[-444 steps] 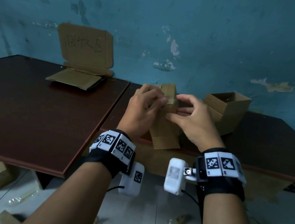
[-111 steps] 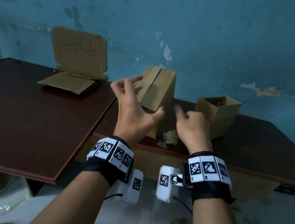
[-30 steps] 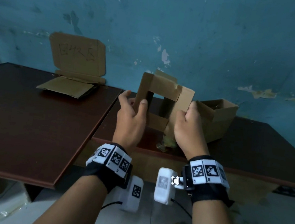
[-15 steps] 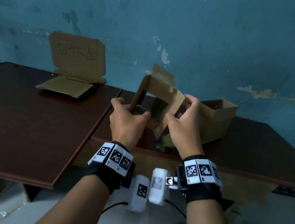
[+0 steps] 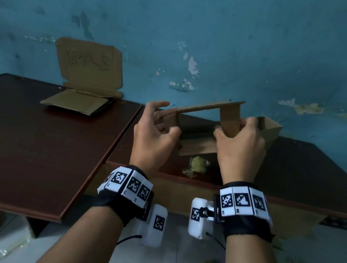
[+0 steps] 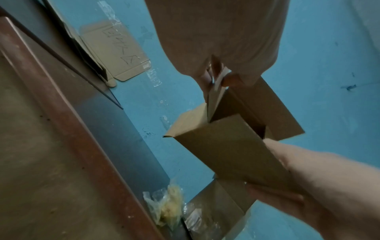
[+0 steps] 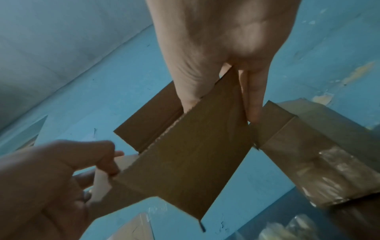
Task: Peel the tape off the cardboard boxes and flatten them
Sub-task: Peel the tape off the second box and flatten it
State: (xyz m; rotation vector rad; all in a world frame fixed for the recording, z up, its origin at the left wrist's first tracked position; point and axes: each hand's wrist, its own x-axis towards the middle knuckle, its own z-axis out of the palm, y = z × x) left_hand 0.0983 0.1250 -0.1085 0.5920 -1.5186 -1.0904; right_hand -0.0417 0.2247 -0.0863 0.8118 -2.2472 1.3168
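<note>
Box (image 5: 205, 113) half-collapsed, held above table (image 5: 36, 148), L hand (image 5: 154, 138) pinching flap, R hand (image 5: 240, 145) fingers gripping other end.

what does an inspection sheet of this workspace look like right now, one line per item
surface: two dark brown tables abutting at an angle.
job's things: half-collapsed cardboard box held in the air; open box behind it; flattened boxes at the wall.
clutter: crumpled tape wad on the table edge; scraps on the floor.
grippers: left hand pinches one end, right hand grips the other.
cables: black wire under the left wrist camera.
surroundings: peeling blue wall.
</note>
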